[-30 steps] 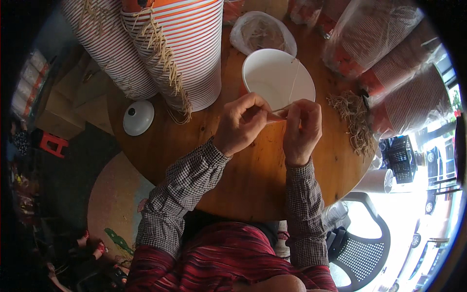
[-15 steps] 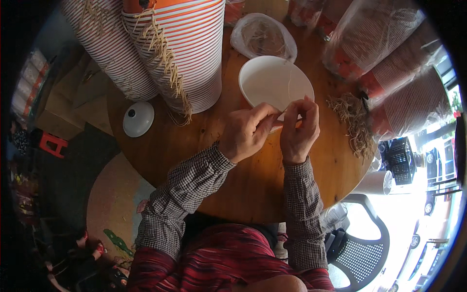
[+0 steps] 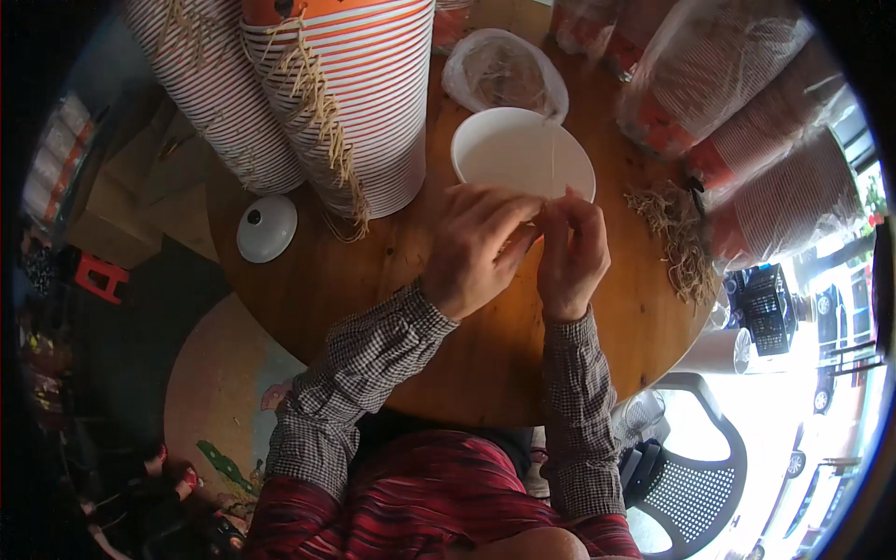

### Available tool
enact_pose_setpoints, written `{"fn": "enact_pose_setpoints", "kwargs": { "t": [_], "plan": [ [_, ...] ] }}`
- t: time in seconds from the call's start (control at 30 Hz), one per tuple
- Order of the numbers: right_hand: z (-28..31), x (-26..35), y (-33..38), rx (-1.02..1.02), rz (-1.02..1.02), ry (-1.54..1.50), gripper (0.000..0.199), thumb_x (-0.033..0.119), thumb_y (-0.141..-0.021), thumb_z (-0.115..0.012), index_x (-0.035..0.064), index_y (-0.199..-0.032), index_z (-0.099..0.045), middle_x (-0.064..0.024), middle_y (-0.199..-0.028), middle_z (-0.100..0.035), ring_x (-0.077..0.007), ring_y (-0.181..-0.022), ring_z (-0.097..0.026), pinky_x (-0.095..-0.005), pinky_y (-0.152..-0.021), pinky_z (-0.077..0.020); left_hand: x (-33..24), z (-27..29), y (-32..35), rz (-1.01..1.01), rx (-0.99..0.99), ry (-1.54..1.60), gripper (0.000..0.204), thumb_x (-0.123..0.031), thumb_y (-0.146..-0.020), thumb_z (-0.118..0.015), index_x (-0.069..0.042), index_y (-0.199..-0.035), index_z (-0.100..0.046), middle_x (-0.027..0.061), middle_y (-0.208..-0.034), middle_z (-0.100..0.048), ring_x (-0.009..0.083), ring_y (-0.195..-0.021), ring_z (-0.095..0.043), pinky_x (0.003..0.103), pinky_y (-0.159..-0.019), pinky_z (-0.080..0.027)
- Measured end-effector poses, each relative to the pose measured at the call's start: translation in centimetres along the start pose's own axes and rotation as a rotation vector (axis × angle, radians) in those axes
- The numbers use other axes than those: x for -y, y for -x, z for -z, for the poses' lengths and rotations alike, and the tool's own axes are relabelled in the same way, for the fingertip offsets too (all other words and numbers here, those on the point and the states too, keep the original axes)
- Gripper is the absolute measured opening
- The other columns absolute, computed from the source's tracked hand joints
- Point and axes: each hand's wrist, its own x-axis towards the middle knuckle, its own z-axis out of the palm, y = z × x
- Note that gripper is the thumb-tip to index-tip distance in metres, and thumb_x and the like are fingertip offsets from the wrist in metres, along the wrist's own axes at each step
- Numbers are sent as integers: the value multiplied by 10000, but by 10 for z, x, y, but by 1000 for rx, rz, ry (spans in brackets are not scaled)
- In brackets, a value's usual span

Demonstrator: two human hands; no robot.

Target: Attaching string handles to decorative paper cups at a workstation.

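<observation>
A white paper bucket (image 3: pixel 513 149) stands on the round wooden table with its open mouth toward me. My left hand (image 3: pixel 481 243) and my right hand (image 3: pixel 574 257) meet in front of its near rim, fingertips pinched almost together. A thin pale strand of twine (image 3: pixel 553 154) rises from the fingertips across the bucket's white inside. Both hands seem closed on this twine; its lower end is hidden by the fingers. To the right of my right hand lies a loose heap of twine pieces (image 3: pixel 677 238).
Tall stacks of nested orange-and-white buckets (image 3: pixel 373 103) stand at the left, twine hanging down them. Plastic-wrapped bucket stacks (image 3: pixel 719 75) lie at the right. A white lid (image 3: pixel 267 229) and a clear plastic bag (image 3: pixel 509 75) sit on the table (image 3: pixel 485 364). A chair (image 3: pixel 695 476) stands lower right.
Both hands have shifted slightly, and the left fingers now curl over more, closer to the right fingertips. The bucket has moved a little to the left. The strand hangs straighter.
</observation>
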Motion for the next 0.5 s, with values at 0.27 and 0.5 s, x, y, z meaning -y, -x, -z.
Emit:
{"fn": "enact_pose_setpoints", "kwargs": {
  "t": [0.27, 0.5],
  "plan": [
    [2, 5, 0, 60, 187, 135, 128, -50, -831, -597, 0, -946, -571, -108, -852, -633, -203, -763, -641, -383, -950, -439, 8, -3, 4, 53, -11, 133, 189, -22, -716, -698, -75, -868, -599, 26, -798, -638, 227, -779, -606, 372, -818, -413],
    [2, 18, 7, 80, -65, -74, 247, -74, -828, -553, -23, -1069, -539, -119, -975, -598, -145, -786, -592, -270, -798, -472, -1, 2, 3, 56, 48, 84, 157, -12, -686, -642, -63, -825, -592, 58, -866, -621, 250, -844, -591, 405, -842, -402]
  ]
}}
